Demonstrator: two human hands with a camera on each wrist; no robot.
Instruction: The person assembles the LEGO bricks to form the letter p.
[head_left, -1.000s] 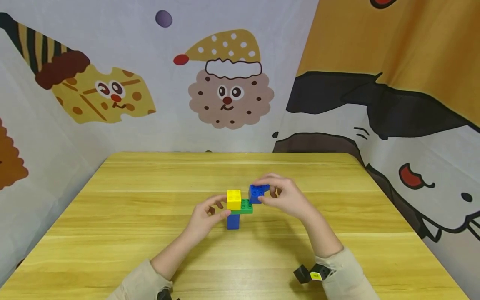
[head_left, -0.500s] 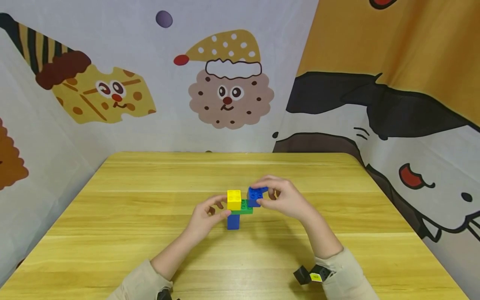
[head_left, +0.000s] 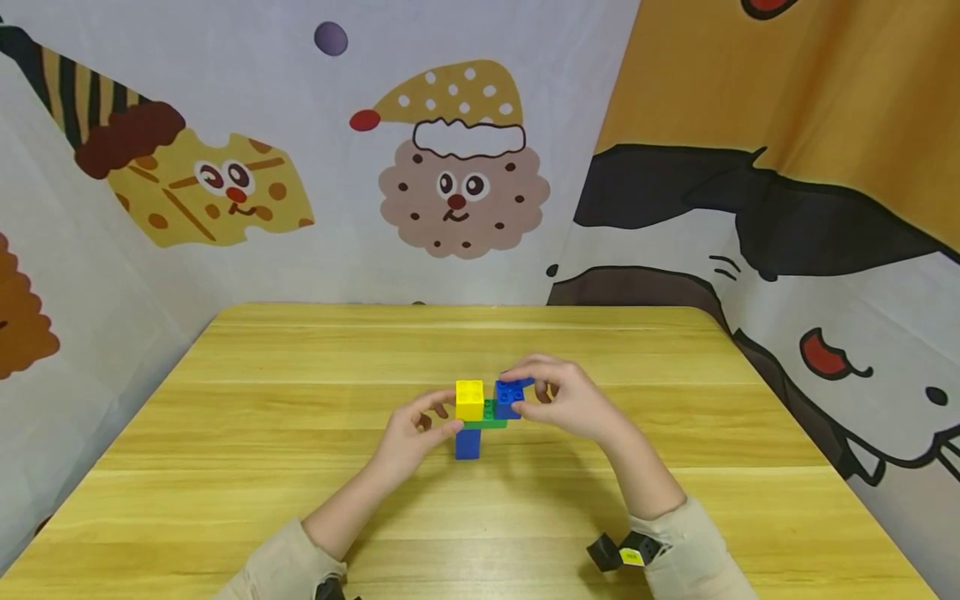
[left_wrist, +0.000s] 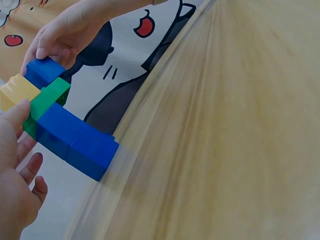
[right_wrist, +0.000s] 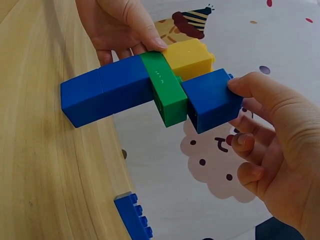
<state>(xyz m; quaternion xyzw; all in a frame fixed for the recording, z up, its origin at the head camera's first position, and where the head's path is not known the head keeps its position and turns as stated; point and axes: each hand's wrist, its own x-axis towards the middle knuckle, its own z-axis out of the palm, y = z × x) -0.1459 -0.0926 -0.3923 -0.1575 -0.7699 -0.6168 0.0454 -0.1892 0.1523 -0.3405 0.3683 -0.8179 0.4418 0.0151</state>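
Two blue bricks (left_wrist: 77, 137) form an upright column under a green brick (right_wrist: 167, 95), which juts out to the right. A yellow brick (head_left: 469, 401) sits on the green one's left part. My left hand (head_left: 408, 437) grips this stack from the left, thumb near where yellow and green meet. Between thumb and fingers, my right hand (head_left: 573, 400) pinches another blue brick (right_wrist: 212, 99) just over the green brick's right end, beside the yellow one. Whether it touches the green studs, I cannot tell.
The right wrist view shows a blue studded brick (right_wrist: 133, 217) near the wooden table's (head_left: 300, 350) far edge. A printed cloth (head_left: 300, 75) hangs behind the table. A black device (head_left: 624, 551) is by the right sleeve.
My right hand has lowered the pinched blue brick and shifted it slightly left, over the green brick's right end. The left hand stays on the stack.
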